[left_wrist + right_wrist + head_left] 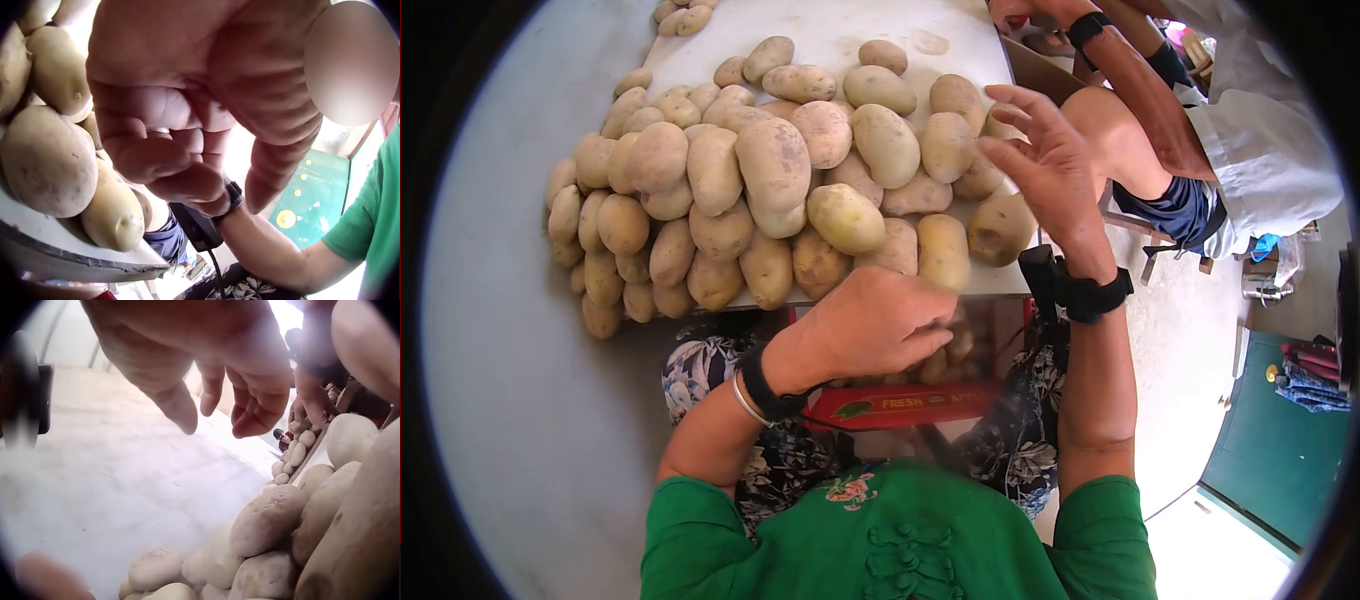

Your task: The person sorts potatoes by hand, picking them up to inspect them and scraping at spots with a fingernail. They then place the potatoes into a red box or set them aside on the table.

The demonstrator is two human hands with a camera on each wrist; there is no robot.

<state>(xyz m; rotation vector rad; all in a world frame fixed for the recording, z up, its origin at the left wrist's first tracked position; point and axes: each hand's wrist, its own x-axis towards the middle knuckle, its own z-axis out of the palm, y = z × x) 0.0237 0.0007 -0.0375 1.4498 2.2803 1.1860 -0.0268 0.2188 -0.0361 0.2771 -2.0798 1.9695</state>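
Over the table's front edge, my left hand holds nothing. In the left wrist view its fingers bend loosely towards the palm, with the thumb apart. My right hand is raised at the right end of the heap, fingers spread and nothing between them. A large heap of potatoes covers the table's front part. One yellowish potato lies on top near the middle, and another sits at the front edge by my left hand. Below my left hand, smaller potatoes lie in a red box.
The white tabletop extends behind the heap. More potatoes lie at the far left corner. Another person sits at the right, close to my right hand. A teal door stands farther right.
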